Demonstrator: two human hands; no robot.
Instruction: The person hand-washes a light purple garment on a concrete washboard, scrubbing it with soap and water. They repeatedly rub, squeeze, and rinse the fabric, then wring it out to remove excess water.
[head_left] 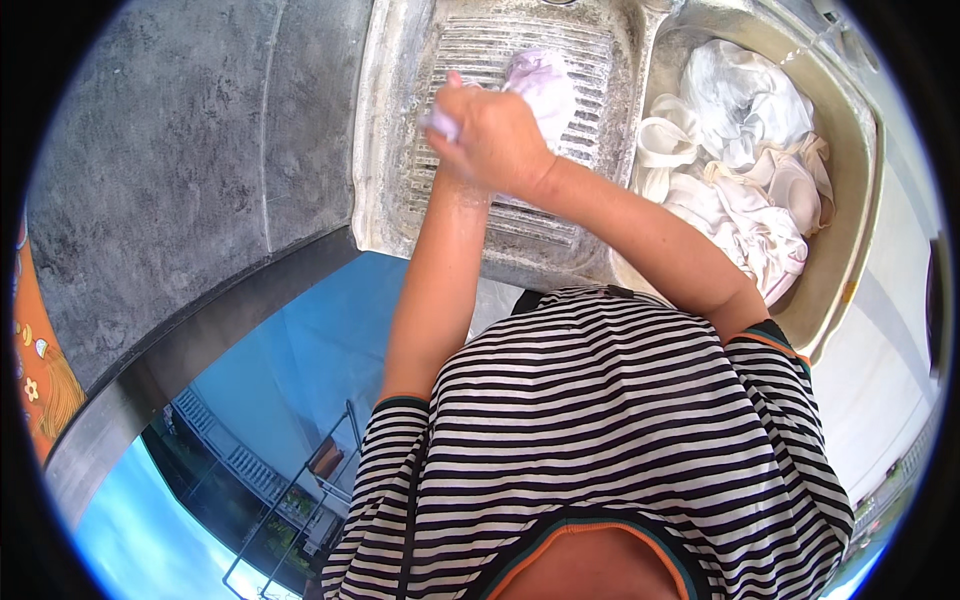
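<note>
Grey concrete desk (200, 150), mottled, spreads to the left of the washboard basin.

Washboard basin (560, 130): pale, ribbed slope, worn and wet, set into the desk straight ahead of the person.

Tub (850, 200) just right of the washboard basin, heaped with white laundry (750, 170), tangled and soaked.

Pale lilac cloth (540, 85) lies on the upper ribs of the washboard basin, bunched, one end running under the hands.

Right hand (495, 135) closed in a fist over the near end of the cloth, pressing it to the ribs. Left hand (445, 118) mostly hidden behind the right; only a knuckle edge and a bit of cloth show, so its grip cannot be told.

Handling, as judged: cloth soft, limp, heavy with water, likely soapy and slick. Best gripped in a gathered bunch, not by a single edge.
</note>
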